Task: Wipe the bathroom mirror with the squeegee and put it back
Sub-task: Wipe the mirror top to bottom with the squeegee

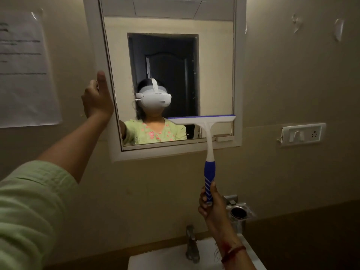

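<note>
The white-framed bathroom mirror (214, 75) hangs on the beige wall, tilted out on its left side. My left hand (97, 98) grips the mirror's left frame edge, thumb pointing up. My right hand (211, 203) is closed round the blue striped handle of the squeegee (209, 152), holding it upright. The squeegee's white head with its blue rubber blade (201, 118) lies level against the lower right part of the glass. The mirror reflects a person in a green top wearing a white headset.
A white sink (175, 258) with a metal tap (191, 244) sits below. A steel holder (239, 211) is fixed to the wall by my right wrist. A switch and socket plate (303, 133) is on the right, a paper notice (25, 69) on the left.
</note>
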`<action>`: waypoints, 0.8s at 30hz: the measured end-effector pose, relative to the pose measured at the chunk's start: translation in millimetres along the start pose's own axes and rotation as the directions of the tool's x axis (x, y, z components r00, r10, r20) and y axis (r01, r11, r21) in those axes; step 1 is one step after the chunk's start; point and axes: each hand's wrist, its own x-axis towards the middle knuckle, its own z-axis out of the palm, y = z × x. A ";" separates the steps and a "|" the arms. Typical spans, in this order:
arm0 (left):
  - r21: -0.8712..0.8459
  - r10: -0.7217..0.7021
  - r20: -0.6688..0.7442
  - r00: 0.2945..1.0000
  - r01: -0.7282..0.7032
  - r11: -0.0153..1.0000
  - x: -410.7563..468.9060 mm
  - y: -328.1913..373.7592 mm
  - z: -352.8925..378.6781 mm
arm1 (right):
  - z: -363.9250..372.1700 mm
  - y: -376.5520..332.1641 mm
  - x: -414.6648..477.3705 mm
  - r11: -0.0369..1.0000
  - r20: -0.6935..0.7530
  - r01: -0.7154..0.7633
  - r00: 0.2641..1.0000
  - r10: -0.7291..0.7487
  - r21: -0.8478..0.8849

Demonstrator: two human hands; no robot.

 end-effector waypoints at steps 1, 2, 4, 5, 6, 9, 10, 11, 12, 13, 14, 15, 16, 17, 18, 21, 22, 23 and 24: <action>0.002 0.001 -0.004 1.000 -0.001 1.000 0.2 -0.5 0.3 | -3.1 2.7 -2.4 1.000 -0.010 -0.008 1.000 0.008 -0.007; 0.004 0.002 -0.008 1.000 -0.002 1.000 0.5 -0.5 0.6 | -5.9 5.7 -5.3 1.000 -0.020 -0.020 1.000 0.020 -0.015; 0.000 0.001 -0.004 1.000 -0.001 1.000 0.1 -0.3 0.9 | -10.8 12.0 -12.1 0.999 -0.043 -0.049 0.998 0.048 -0.022; -0.003 0.002 -0.001 1.000 -0.002 1.000 0.3 0.1 0.8 | -12.2 14.8 -15.2 0.998 -0.054 -0.061 0.997 0.060 -0.021; -0.002 0.002 0.001 1.000 -0.002 1.000 0.2 0.1 0.7 | -13.0 16.8 -18.1 0.997 -0.065 -0.069 0.996 0.067 -0.017; 0.011 -0.001 0.003 1.000 0.001 1.000 0.4 0.7 -0.1 | -8.4 14.8 -20.9 0.998 -0.059 -0.069 0.996 0.069 0.012; 0.016 -0.001 0.002 1.000 0.001 1.000 0.2 1.0 -0.5 | -4.5 11.4 -19.6 0.998 -0.042 -0.064 0.997 0.066 0.028; 0.021 0.000 0.001 1.000 0.000 1.000 -0.2 1.3 -0.7 | 0.0 7.4 -17.5 0.997 -0.025 -0.058 0.998 0.059 0.042; 0.025 0.002 -0.002 1.000 -0.002 1.000 -0.2 1.4 -0.5 | 4.7 3.6 -14.9 0.998 -0.009 -0.050 0.999 0.050 0.049; 0.029 0.002 -0.005 1.000 -0.001 1.000 -0.7 1.5 -0.7 | 8.6 0.7 -12.8 0.998 0.003 -0.042 0.999 0.042 0.049; 0.029 0.000 -0.008 1.000 0.000 1.000 -0.9 1.8 -0.9 | 11.1 -0.6 -11.3 0.998 0.011 -0.034 0.999 0.034 0.045; 0.027 -0.001 -0.009 1.000 0.001 1.000 -1.0 2.5 -1.1 | 12.1 -0.6 -10.5 0.999 0.012 -0.029 1.000 0.029 0.041; 0.026 -0.001 -0.007 1.000 0.002 1.000 -1.1 2.9 -1.1 | 10.8 0.9 -10.7 0.999 0.003 -0.029 1.000 0.029 0.037; 0.027 -0.001 -0.006 1.000 0.001 1.000 -0.8 3.2 -1.3 | 8.6 2.7 -11.6 0.999 -0.011 -0.032 0.999 0.032 0.035; 0.028 0.002 -0.005 1.000 -0.002 1.000 -0.7 2.9 -1.2 | 5.5 4.9 -13.2 0.999 -0.026 -0.036 0.999 0.037 0.034; 0.028 0.018 -0.008 1.000 -0.018 0.999 0.5 2.2 -1.4 | -2.3 10.7 -20.4 0.998 -0.059 -0.056 0.997 0.059 0.036; 0.030 0.021 -0.010 1.000 -0.021 0.999 0.7 2.2 -1.4 | -4.2 12.2 -22.9 0.998 -0.069 -0.063 0.995 0.065 0.032; 0.031 0.020 -0.008 1.000 -0.020 0.999 0.7 2.7 -1.4 | -5.8 13.5 -25.4 0.998 -0.077 -0.067 0.995 0.068 0.023; 0.031 0.016 -0.005 1.000 -0.016 0.999 0.7 3.1 -1.3 | -7.2 15.0 -28.1 0.998 -0.085 -0.068 0.994 0.068 0.011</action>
